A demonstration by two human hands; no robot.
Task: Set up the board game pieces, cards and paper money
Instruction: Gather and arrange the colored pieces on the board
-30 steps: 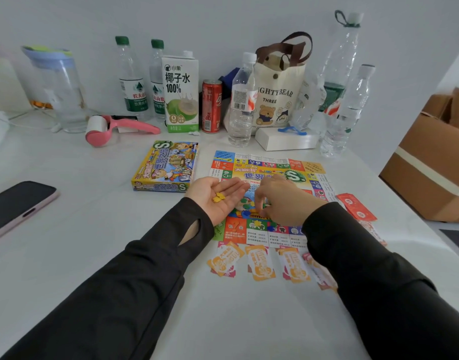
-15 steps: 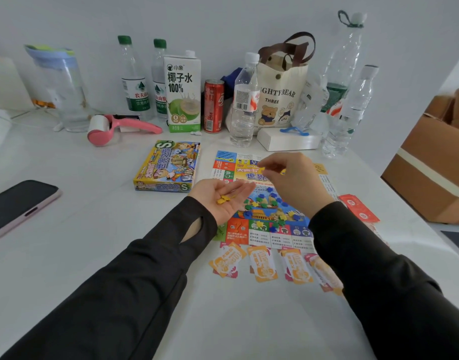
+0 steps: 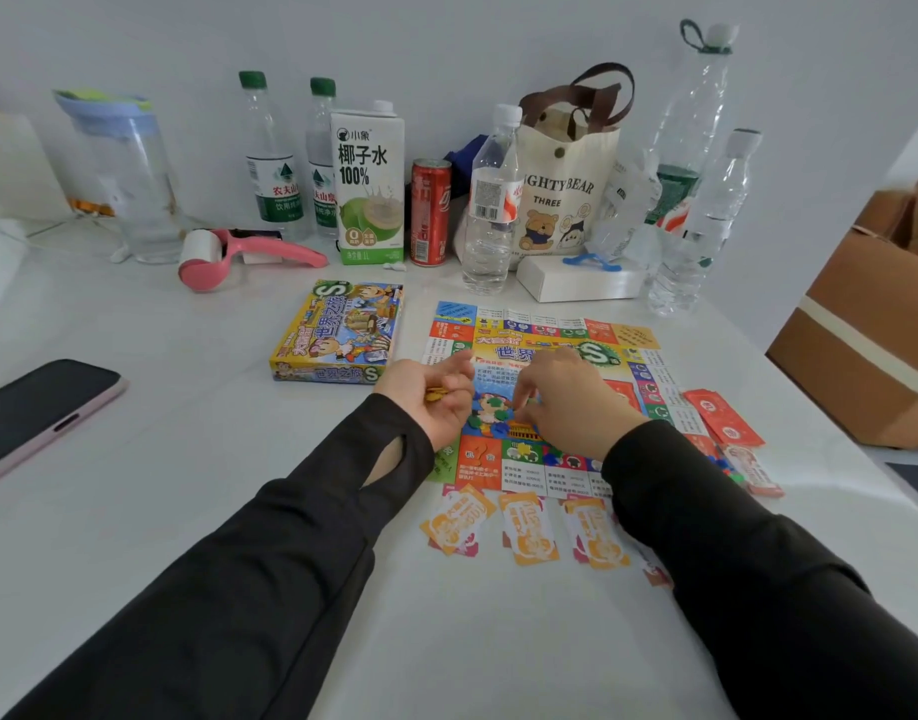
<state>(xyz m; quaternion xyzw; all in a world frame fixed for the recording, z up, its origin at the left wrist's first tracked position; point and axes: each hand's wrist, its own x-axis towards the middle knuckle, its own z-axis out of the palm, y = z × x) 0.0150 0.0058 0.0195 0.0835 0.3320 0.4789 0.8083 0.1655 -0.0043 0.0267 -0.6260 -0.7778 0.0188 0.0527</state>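
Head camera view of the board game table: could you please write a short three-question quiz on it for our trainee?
1. True or false: from the person's side, the game box lies to the left of the game board.
2. Which colour are the small pieces cupped in the left hand? A blue, B yellow, C red.
3. Which thing does the right hand hover over?

Key: 1 true; 2 B; 3 the game board.
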